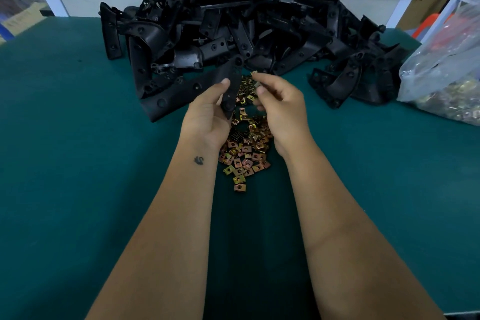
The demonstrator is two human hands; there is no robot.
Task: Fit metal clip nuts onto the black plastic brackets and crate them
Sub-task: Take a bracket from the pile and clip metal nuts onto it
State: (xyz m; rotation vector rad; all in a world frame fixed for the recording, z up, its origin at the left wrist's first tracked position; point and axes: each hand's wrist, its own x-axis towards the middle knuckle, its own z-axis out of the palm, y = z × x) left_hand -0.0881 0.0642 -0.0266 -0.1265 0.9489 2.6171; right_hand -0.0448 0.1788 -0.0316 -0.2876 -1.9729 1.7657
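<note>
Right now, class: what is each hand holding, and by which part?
The left hand grips a black plastic bracket around its lower end, thumb on its face. The right hand pinches a small metal clip nut at its fingertips; which part cannot be told.

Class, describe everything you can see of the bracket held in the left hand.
The bracket is a flat, elongated black piece, seemingly matte plastic, with several round holes along its length. It is held above the green table, tilted with its upper end toward the bracket pile. The left hand grips its lower part, thumb on its face. The right hand pinches a clip nut just beside its upper end.
</note>
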